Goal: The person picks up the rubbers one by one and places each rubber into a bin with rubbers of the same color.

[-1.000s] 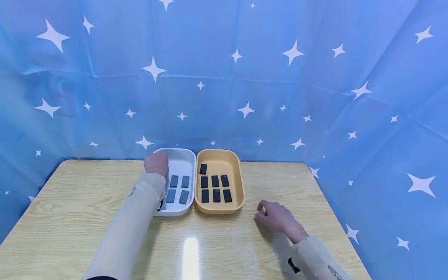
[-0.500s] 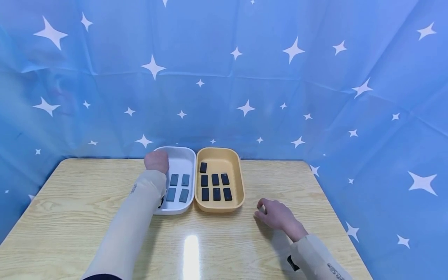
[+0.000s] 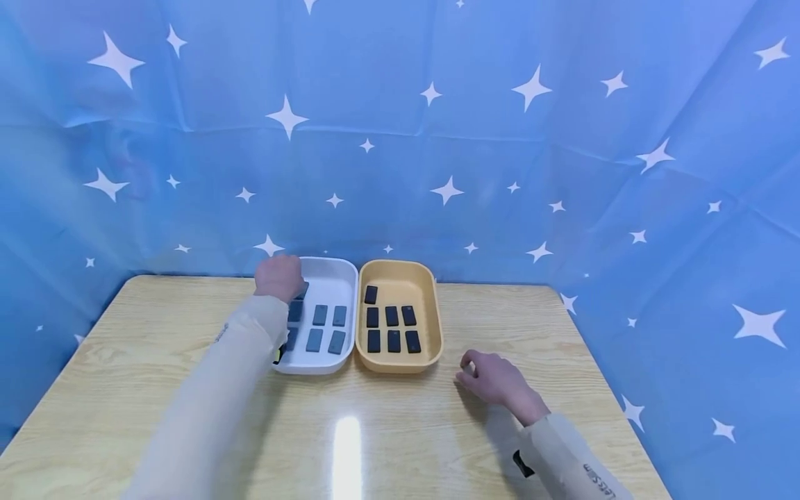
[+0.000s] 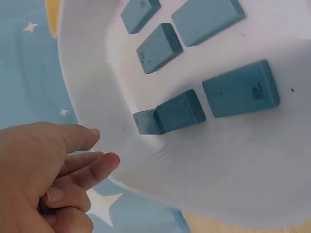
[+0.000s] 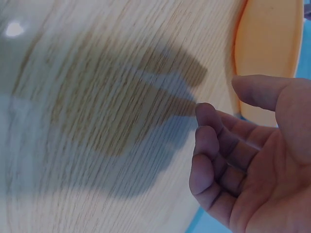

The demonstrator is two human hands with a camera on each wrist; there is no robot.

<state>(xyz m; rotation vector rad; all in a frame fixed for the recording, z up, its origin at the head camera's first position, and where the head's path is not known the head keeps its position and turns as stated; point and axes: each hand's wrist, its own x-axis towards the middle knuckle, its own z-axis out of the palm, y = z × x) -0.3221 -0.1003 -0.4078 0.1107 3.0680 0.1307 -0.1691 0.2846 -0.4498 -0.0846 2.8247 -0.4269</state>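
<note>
My left hand [image 3: 278,278] is over the far left corner of a white tray [image 3: 334,267]. In the left wrist view, the thumb and index finger of that hand [image 4: 63,170] stretch toward the tray wall and hold nothing; its other fingers are bent. Several flat grey-green blocks [image 4: 240,90] lie in the tray, one marked 48. Near the wall, one small block [image 4: 147,122] adjoins another block [image 4: 180,111] and looks tilted. My right hand [image 3: 496,378] hovers low over the table, fingers loosely curled around nothing, as the right wrist hand [image 5: 252,160] also shows.
A yellow tray [image 3: 431,298] stands against the white one on its right, with several dark rectangular blocks [image 3: 392,316] in rows. Both trays are near the back edge of the wooden table [image 3: 400,430]. A blue star-patterned curtain [image 3: 400,173] hangs behind and at the sides.
My left hand has drawn back left from the tray, uncovering several blocks in its left column. The head view has shifted slightly. My right hand has stayed in place.
</note>
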